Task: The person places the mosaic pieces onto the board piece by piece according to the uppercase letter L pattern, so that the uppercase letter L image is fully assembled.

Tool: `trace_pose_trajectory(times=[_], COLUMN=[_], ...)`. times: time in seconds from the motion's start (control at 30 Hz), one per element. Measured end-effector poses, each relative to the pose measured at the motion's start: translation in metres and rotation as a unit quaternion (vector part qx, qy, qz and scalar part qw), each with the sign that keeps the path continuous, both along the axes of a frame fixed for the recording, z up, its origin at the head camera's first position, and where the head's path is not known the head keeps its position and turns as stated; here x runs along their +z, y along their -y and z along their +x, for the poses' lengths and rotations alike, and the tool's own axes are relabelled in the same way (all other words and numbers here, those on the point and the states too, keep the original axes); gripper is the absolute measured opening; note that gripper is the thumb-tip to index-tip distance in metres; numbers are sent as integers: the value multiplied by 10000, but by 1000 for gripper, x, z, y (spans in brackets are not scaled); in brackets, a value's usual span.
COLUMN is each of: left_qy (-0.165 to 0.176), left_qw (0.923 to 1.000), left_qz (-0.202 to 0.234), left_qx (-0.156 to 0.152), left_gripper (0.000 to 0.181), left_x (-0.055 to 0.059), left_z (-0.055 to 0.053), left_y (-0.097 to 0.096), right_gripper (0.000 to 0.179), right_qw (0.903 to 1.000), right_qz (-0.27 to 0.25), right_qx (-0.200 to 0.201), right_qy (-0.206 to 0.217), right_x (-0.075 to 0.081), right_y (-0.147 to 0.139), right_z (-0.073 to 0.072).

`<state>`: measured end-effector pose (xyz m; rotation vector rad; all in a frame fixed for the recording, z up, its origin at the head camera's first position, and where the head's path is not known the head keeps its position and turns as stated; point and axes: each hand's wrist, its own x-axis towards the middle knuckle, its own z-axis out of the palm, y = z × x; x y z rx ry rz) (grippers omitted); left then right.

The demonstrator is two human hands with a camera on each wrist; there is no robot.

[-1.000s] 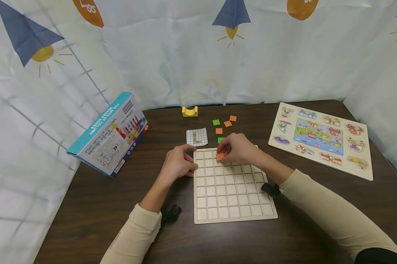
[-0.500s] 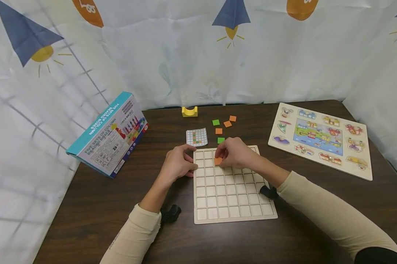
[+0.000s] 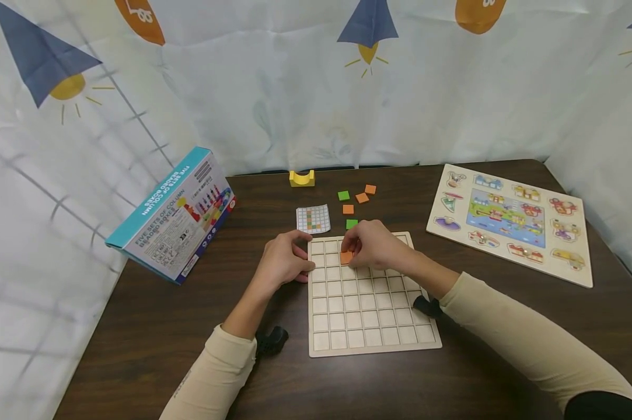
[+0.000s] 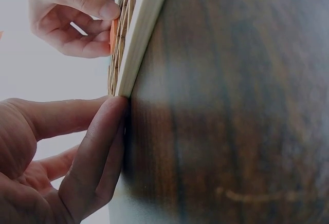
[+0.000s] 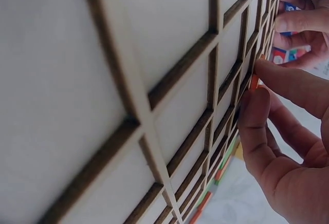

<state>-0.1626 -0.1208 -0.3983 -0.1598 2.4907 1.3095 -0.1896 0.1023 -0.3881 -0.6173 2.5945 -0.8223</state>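
On a brown table (image 3: 268, 204), gripping a pale wooden grid board (image 3: 368, 319) with left hand (image 3: 284, 258), pinching a small orange square tile (image 3: 345, 258) on it with right hand (image 3: 374, 242); probably feeling light, hard, best pinching by edges.

Head view: bright, diffuse light; curtain (image 3: 242, 116) pale, greyer at lower left; soft shadow under right hand (image 3: 376, 245) on board (image 3: 368, 304). Left wrist view: upper left washed out; tabletop (image 4: 221, 106) dim, blurred, hazy glare at right. Right wrist view: board out of focus at left.
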Motion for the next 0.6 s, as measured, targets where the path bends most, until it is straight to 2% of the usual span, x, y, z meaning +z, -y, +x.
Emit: trace_pose_trajectory(times=[0.6], left_qy=[-36], left_qw=[9999], left_qz=[102], left_qx=[-22], left_gripper=[58], left_x=[0], left_z=[2], left_y=[1], right_gripper=[25], right_qw=[9999], right_qz=[-165], right_qx=[-26], right_qy=[29], right_x=[4], right_y=[-1], right_z=[1])
